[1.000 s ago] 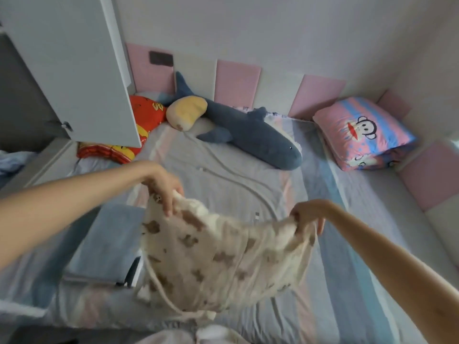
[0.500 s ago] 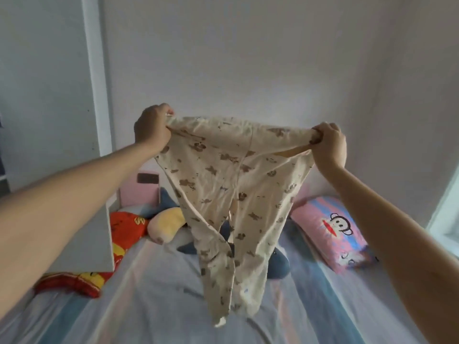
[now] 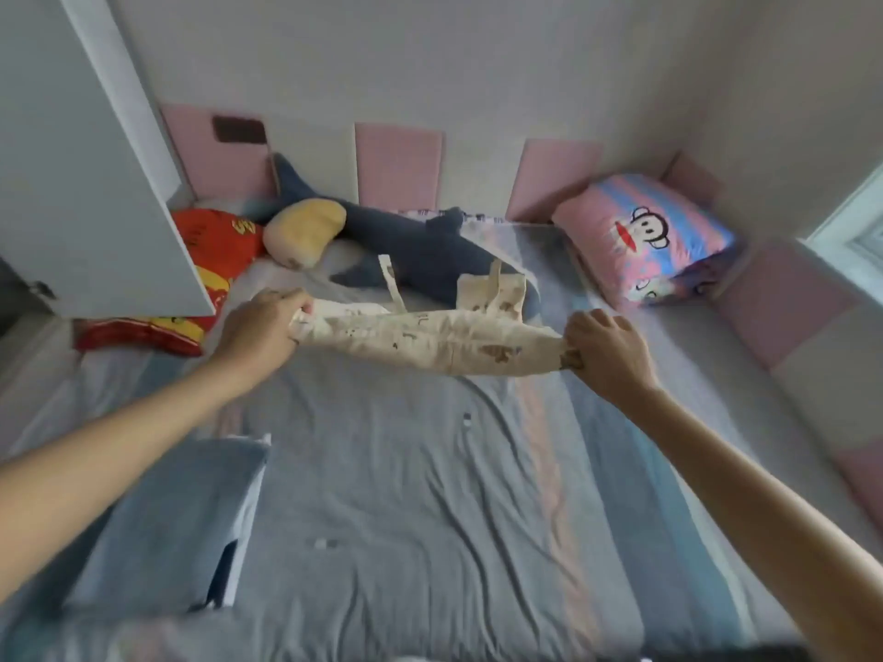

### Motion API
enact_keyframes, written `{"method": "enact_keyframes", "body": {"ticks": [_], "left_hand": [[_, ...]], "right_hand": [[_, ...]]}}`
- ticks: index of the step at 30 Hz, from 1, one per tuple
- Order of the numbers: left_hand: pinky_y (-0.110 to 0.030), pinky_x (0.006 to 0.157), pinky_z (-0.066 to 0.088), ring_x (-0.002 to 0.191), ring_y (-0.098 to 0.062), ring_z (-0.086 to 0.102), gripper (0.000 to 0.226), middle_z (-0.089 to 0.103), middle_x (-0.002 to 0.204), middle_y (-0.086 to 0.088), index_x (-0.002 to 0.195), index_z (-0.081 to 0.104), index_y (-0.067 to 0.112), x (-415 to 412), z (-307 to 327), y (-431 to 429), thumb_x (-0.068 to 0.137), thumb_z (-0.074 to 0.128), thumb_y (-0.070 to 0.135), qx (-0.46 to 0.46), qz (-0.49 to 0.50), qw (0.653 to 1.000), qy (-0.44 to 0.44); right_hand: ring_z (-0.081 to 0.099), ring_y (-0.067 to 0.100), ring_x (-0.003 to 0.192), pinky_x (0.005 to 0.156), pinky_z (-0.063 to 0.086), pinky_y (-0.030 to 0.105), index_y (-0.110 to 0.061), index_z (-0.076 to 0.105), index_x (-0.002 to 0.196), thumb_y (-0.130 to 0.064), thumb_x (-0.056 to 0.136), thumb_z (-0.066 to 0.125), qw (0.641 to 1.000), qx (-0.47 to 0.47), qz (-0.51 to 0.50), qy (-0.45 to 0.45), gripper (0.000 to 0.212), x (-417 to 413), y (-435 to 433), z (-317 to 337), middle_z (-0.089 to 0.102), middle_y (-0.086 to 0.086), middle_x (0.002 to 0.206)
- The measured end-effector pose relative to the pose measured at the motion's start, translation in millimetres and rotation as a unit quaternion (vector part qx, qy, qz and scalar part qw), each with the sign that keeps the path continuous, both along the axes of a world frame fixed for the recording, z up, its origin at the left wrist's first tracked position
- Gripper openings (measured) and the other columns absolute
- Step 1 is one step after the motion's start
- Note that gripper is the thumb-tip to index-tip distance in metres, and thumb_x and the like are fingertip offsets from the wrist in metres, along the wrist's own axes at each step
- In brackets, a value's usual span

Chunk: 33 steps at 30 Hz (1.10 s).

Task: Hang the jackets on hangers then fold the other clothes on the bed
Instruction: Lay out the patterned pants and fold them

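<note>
Head view: one cream garment (image 3: 430,341) with small brown prints hangs stretched sideways above the bed (image 3: 406,508), well up from the sheet, and two loose ends of it lift on the far side toward the shark. Two hands hold it, one at each end: the left hand (image 3: 260,327) has its fingers curled tight round the bunched left end, and the right hand (image 3: 609,355) is fisted round the right end. One folded blue cloth (image 3: 177,508) lies on the bed's near left part, under the left forearm. At the head end I count one dark blue plush shark (image 3: 420,250), one yellow plush (image 3: 306,231) touching it, one red cushion (image 3: 215,246) with yellow lettering too blurred to read, and one pink-and-blue striped pillow (image 3: 640,236) printed with a cartoon monkey face. A white cupboard door (image 3: 81,160) stands at the left.
</note>
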<state>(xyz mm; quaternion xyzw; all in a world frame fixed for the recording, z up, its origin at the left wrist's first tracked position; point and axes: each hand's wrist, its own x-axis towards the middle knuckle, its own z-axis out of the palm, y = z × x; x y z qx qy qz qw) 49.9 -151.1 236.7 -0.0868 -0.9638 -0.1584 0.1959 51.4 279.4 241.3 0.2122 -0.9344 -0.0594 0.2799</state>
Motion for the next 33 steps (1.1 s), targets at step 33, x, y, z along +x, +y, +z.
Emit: {"method": "enact_keyframes", "body": {"ticks": [33], "left_hand": [[-0.031,0.067,0.016,0.09,-0.021,0.055,0.038,0.057,0.083,0.007,0.069,0.043,0.031,248,-239,-31,0.06,0.071,0.006,0.025,-0.055,0.93,-0.362]], "right_hand": [[0.058,0.031,0.104,0.082,0.055,0.041,-0.033,0.047,0.1,0.017,0.073,0.057,0.655,-0.368,-0.14,-0.646,0.058,227,-59,-242,0.057,0.007,0.113]]}}
